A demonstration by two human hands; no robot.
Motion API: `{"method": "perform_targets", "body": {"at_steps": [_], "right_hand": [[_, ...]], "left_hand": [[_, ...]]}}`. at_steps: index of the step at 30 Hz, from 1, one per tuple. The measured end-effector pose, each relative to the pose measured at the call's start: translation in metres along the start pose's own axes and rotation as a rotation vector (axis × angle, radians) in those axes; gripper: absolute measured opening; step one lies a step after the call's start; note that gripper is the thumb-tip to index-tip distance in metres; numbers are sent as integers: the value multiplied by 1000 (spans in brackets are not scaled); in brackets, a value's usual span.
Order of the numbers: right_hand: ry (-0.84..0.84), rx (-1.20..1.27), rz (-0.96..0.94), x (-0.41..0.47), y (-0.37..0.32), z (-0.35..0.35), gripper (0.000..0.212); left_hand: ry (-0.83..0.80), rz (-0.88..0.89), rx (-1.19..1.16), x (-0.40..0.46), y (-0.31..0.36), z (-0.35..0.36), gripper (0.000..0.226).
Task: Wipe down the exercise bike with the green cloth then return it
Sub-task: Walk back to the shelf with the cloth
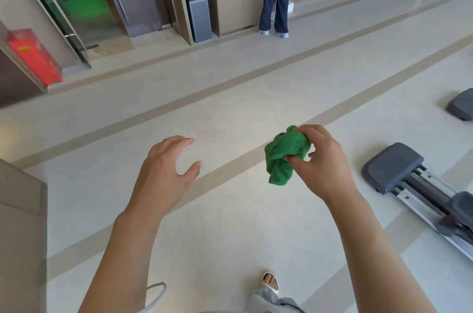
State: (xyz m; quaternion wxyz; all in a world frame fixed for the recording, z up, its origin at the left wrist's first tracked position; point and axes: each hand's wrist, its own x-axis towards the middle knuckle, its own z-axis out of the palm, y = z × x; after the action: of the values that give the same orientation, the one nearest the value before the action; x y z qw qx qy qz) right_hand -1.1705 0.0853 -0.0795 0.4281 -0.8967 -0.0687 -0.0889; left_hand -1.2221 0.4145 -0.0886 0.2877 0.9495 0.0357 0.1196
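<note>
Green cloth [282,156] sits bunched in the person's right hand [321,163], fingers and thumb curled round its upper folds while a loose tail hangs below, out over the pale floor [230,113]. The left hand [167,166] hovers beside it, apart from the cloth, fingers relaxed and spread, holding nothing. Grey gym equipment on rails [399,171] lies on the floor to the right; whether it is part of the exercise bike cannot be told. Another person [275,2] stands far off by a wooden cabinet [231,8]. The cloth looks soft, light and limp, so it should crumple freely; gathering it in a full palm grip would probably suit wiping better than a pinch at one edge.
</note>
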Motion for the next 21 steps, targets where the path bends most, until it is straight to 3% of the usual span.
{"method": "perform_targets", "body": {"at_steps": [9, 21], "right_hand": [[-18, 70, -25, 104, 52, -20, 37], [-8, 77, 36, 194, 84, 8, 38]], "left_hand": [[22, -24, 60, 82, 40, 41, 48], [-36, 10, 36, 196, 21, 74, 46]]}}
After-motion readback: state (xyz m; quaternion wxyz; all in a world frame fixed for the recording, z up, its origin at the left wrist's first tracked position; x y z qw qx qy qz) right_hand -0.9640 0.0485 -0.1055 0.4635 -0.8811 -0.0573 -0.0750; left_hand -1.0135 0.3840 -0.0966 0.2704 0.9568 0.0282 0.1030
